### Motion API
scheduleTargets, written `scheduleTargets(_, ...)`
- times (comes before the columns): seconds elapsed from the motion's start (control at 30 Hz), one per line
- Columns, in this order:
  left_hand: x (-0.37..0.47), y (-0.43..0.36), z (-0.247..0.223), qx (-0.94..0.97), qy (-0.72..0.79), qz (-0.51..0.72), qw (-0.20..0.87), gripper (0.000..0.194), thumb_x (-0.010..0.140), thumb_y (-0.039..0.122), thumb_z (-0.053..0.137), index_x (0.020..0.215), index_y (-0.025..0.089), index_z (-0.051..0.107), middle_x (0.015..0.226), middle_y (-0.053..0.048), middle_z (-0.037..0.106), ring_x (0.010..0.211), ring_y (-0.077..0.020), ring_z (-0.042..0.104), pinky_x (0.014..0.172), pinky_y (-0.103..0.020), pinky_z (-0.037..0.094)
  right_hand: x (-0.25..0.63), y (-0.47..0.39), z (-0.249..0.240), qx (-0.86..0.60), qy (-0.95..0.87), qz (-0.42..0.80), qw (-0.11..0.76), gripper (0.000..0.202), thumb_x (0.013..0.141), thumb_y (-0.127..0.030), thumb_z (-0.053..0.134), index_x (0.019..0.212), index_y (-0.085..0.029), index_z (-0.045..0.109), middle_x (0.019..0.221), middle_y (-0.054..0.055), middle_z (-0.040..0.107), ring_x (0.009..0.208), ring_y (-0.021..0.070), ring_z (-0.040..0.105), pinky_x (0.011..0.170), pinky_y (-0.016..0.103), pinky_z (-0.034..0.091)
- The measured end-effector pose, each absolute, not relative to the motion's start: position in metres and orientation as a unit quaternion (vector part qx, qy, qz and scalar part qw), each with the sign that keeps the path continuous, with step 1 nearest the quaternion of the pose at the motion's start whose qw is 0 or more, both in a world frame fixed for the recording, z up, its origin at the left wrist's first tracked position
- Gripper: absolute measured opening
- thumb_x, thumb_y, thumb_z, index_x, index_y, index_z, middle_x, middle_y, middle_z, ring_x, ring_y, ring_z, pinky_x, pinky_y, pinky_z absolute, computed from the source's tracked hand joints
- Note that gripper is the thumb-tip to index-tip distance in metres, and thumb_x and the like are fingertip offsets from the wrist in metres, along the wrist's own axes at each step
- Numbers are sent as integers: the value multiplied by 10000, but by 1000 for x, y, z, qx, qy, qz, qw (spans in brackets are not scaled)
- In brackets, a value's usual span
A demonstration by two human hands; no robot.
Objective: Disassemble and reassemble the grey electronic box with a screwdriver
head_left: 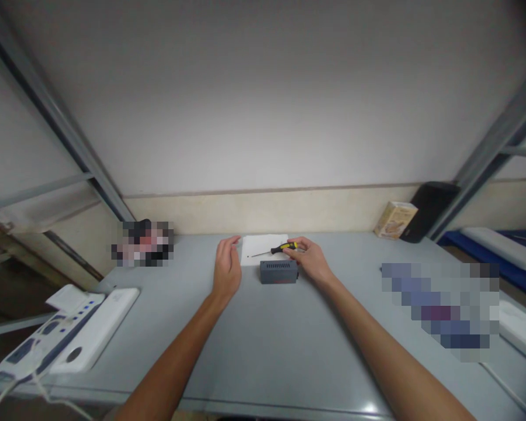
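Note:
My right hand (309, 259) is closed on the yellow and black handle of a screwdriver (284, 247), whose thin shaft points left over a white sheet of paper (254, 244). A small dark speck, perhaps a screw, lies near the paper's lower left corner. Just in front of the paper sits a dark grey box (279, 272) with a row of vent slots along its top and faint red print on its front. Left of the paper, my left hand (228, 266) rests on its edge with fingers loosely curved and apart, holding nothing visible.
On the grey table (263, 345), a white power strip (48, 339) and a white flat device (96, 333) lie at the left. A small carton (394, 220) and a black speaker-like object (433, 210) stand at the back right. Blurred items lie on both sides.

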State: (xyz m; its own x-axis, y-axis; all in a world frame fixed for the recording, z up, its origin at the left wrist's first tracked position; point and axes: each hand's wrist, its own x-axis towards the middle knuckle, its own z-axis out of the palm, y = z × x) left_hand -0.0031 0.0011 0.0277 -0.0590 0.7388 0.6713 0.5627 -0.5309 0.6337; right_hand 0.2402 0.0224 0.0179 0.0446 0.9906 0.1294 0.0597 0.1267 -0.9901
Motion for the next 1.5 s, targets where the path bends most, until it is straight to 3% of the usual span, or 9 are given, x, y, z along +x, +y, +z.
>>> scheduleTargets(0.23,-18,21,-11,755,547,359,38,316,895,151,523,1171,207,667,1133,-106,576,1137,-285,499,1035,-483,424,234,21,15,-488,-521,448,538,498,618,-475,852,975,-167,691,986,96,753,734,189,682,602,277,493)
scheduleTargets(0.4,-18,21,-15,755,574,313,48,309,933,213,523,1209,228,660,1189,-103,553,1163,-294,475,1019,-499,417,232,19,16,-494,-515,448,538,517,606,-490,859,974,-168,692,1022,104,749,781,196,687,630,277,491)
scheduleTargets(0.7,-19,20,-11,757,574,307,56,258,947,282,574,1180,270,687,1203,-84,559,1154,-279,466,991,-462,408,234,19,16,-474,-514,466,542,505,643,-474,849,1003,-163,681,1009,101,749,806,202,693,690,296,496)
scheduleTargets(1.0,-17,19,0,744,570,345,50,133,954,302,599,1003,274,719,1105,-61,610,1108,-264,497,968,-434,398,238,20,18,-463,-515,478,540,536,638,-501,843,1005,-157,657,929,63,729,576,110,565,562,260,404)
scheduleTargets(1.2,-17,17,5,751,552,360,34,97,933,278,638,972,265,726,1096,-63,617,1104,-269,493,958,-439,389,242,19,23,-462,-525,466,542,551,656,-507,830,1035,-143,663,870,55,706,567,98,510,533,247,360)
scheduleTargets(1.5,-12,10,15,782,480,397,23,130,955,226,607,944,239,736,1067,-51,660,1064,-246,489,954,-426,379,246,15,44,-444,-539,439,565,561,654,-527,828,1039,-151,669,910,56,699,552,83,502,532,247,406)
